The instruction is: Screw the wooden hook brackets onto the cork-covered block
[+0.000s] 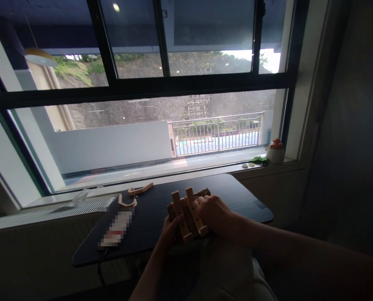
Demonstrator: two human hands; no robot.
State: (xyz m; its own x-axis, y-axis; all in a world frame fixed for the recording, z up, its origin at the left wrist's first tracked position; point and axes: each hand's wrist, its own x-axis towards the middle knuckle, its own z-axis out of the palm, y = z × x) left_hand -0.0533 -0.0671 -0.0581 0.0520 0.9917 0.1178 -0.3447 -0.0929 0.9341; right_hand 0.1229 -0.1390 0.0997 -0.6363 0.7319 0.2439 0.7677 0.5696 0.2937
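Observation:
A brown, woven-looking piece (170,205) with two light wooden bars (176,202) across it is held over the near edge of the dark table. Both bars end in a short upturned lip at the near end, like hooks. My left hand (169,232) grips the piece from the left, its thumb on the left bar. My right hand (213,211) is closed over the right wooden bar (189,196), fingers curled together at its side. Whatever small thing those fingers may pinch is hidden.
Two loose curved wooden pieces (141,189) lie at the table's back left, with tiny metal bits (135,197) beside them. A pixelated long object (116,228) with a dark cable lies nearer. A radiator (48,213) and window sill border the dark table (236,196); a jar (276,154) stands on the sill.

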